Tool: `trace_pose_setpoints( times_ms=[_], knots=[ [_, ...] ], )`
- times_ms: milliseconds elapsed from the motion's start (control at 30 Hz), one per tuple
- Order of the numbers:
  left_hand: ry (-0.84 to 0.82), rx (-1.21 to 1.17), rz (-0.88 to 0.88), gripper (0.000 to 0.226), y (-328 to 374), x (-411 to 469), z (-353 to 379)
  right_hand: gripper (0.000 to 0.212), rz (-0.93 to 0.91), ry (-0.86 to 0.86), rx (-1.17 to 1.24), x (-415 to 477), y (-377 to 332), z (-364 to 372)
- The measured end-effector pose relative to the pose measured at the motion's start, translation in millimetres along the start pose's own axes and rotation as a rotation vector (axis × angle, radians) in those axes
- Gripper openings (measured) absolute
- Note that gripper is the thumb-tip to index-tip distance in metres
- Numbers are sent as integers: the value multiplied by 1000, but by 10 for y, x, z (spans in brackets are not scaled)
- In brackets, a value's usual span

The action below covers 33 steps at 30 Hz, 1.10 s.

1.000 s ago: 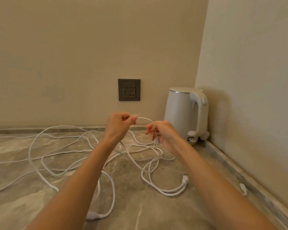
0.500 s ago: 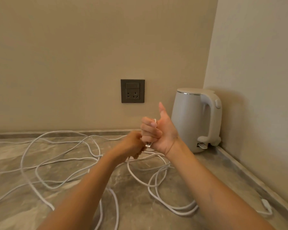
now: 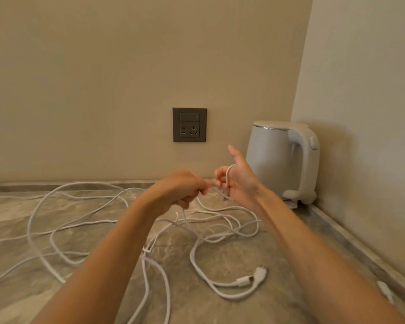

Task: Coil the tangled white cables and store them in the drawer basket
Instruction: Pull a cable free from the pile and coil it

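Tangled thin white cables (image 3: 216, 217): right hand (image 3: 240, 183) grips looped end, left hand (image 3: 180, 190) pinches strand; hard pull likely tightens knots.

Counter (image 3: 197, 309): grey-brown marbled stone, low raised lip along both walls. White cables (image 3: 28, 232) sprawl on it in loose overlapping loops, mostly left of and below the left hand (image 3: 180, 190), some under both hands. Two white connector ends (image 3: 258, 275) lie together below the right hand (image 3: 241, 183). Small white connector (image 3: 384, 289) further right, by the lip. White kettle (image 3: 274, 160) stands just right of the right hand, in the corner.
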State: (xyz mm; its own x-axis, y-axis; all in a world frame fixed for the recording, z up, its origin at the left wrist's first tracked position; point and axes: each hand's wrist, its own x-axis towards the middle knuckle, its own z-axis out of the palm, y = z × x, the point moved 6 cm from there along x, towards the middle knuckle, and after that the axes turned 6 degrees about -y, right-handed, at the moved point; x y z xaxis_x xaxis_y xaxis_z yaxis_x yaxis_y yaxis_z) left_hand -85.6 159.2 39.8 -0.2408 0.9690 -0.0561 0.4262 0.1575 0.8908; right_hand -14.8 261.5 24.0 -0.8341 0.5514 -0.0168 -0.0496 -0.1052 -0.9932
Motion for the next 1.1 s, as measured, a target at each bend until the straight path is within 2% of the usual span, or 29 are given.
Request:
trace_pose_setpoints(
  times_ms=[167,333,400,533,600,633,733,800,900,1000,1100],
  knots=[
    [200,-118,104,35,91,-48,-206,78,9,-46,-265,14,42,96],
    [420,-113,228,35,186,-113,-312,89,89,-292,-244,-21,74,332],
    [490,-77,265,35,209,-132,-339,88,144,-445,-133,-80,99,457],
    [568,-29,297,37,152,-115,-337,90,169,-758,304,-222,28,714],
    [488,22,255,35,95,-45,-239,88,137,-945,616,-268,-82,791],
    [417,43,220,32,63,-1,-160,86,99,-975,735,-278,-150,790],
    [137,31,79,38,-43,100,156,81,-32,-849,960,-240,-298,623],
    [-34,56,15,41,-88,128,342,82,-101,-622,989,-195,-311,445],
    [-203,130,-31,42,-82,83,459,81,-168,-329,936,-145,-275,242],
    [-328,179,-54,41,-45,-20,478,77,-192,-143,769,-99,-233,130],
    [-285,220,-52,38,11,-65,347,76,-188,6,416,-66,-190,13]
  ],
)
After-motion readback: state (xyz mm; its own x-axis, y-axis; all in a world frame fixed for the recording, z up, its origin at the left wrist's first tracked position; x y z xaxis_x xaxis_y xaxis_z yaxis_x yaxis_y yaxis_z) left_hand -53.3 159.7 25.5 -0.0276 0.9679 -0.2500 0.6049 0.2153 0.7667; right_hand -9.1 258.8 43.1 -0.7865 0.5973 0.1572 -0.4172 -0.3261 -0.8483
